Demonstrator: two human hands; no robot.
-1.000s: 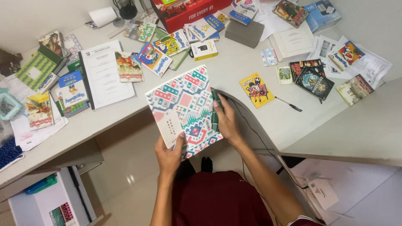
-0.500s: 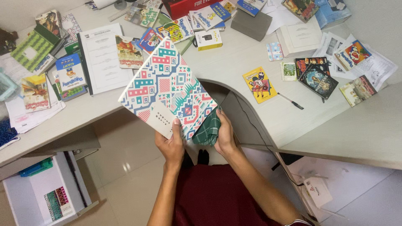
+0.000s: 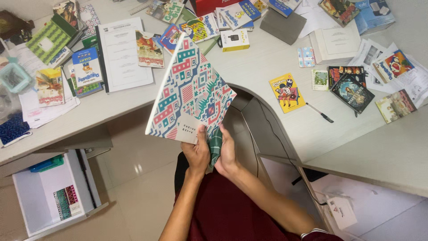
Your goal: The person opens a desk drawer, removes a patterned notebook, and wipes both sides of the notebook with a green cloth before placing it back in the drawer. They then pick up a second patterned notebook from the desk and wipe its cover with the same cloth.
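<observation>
A large book with a geometric teal, red and white patterned cover (image 3: 189,91) stands tilted up in front of me, above my lap. My left hand (image 3: 196,151) grips its lower corner, thumb on the white label patch. My right hand (image 3: 226,154) is pressed beside it, closed on a green checked cloth (image 3: 216,143) bunched between both hands against the book's lower edge.
The L-shaped white desk (image 3: 285,134) holds several comic books, papers (image 3: 125,53), a yellow booklet (image 3: 286,92), a pen (image 3: 320,112) and a dark book (image 3: 351,92). An open white drawer (image 3: 53,196) is at lower left. A cable hangs under the desk corner.
The book has swung from lying nearly flat to standing steeply on its lower corner. My right hand with the cloth slid from the book's right edge down to its bottom corner.
</observation>
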